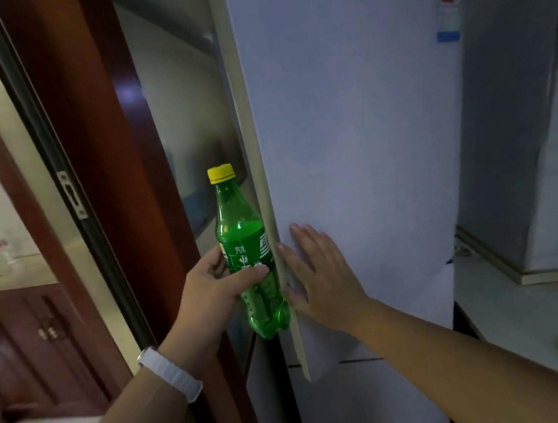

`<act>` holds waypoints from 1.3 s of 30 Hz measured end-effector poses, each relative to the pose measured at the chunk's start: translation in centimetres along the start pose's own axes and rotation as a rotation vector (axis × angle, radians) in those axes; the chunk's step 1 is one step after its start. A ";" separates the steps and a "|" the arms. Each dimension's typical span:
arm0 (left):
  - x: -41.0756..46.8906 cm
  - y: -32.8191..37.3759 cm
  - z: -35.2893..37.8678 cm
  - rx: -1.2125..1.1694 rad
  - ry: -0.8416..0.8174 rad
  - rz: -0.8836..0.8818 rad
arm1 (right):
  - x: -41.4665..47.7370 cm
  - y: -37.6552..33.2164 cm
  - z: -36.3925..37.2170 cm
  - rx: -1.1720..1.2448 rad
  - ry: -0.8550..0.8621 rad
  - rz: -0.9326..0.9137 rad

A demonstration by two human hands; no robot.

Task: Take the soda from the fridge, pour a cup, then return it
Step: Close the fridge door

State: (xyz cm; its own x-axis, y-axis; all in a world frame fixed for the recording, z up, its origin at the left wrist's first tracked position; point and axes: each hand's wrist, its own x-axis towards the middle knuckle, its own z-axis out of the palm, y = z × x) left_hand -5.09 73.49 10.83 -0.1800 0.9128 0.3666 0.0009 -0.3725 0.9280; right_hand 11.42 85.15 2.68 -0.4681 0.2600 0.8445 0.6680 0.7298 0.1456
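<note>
**A:** Where is the soda bottle?

**B:** The soda bottle (239,225) is upright in front of the fridge, just left of the pale side edge of the fridge door (348,135). It is green plastic with a yellow cap (221,173) on top, and it looks partly full.

**A:** Who has hold of it?

**B:** The left hand (210,287) grips it around the middle. The thumb lies across the label on the near side and the other fingers curl round behind. A white watch band (170,374) sits on that wrist.

**A:** And the right hand?

**B:** The right hand (322,275) lies flat on the front of the door, fingers straight and a little spread, pointing up. It holds nothing. It rests right beside the door's left edge, close to the bottle.

**A:** Is the door open or closed?

**B:** A strip of its side edge shows, running down to a seam above a lower door. I cannot tell how far the door stands off the fridge body.

**A:** What is around the fridge?

**B:** A dark red wooden door frame (93,162) stands to the left. Beyond it is a cabinet (26,341) in the same wood, with blurred glassware on top. A coloured sticker (447,4) is near the door's upper right. Further right, a pale tabletop (523,323) carries a tall grey box (509,118).
</note>
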 end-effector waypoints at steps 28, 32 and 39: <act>15.1 -7.4 2.1 0.053 0.243 -0.067 | 5.7 15.9 15.5 -0.203 -0.163 -0.120; 16.5 -8.5 2.3 0.034 0.223 -0.099 | 5.9 16.2 16.4 -0.226 -0.198 -0.118; 18.4 -9.7 2.0 -0.038 0.183 -0.118 | 7.0 17.4 17.9 -0.281 -0.323 -0.077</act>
State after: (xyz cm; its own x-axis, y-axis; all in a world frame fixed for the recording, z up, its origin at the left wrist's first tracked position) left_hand -6.48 94.24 8.74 -0.3526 0.9061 0.2338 -0.0669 -0.2737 0.9595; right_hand 9.40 110.93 1.94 -0.6500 0.4287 0.6275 0.7347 0.5657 0.3745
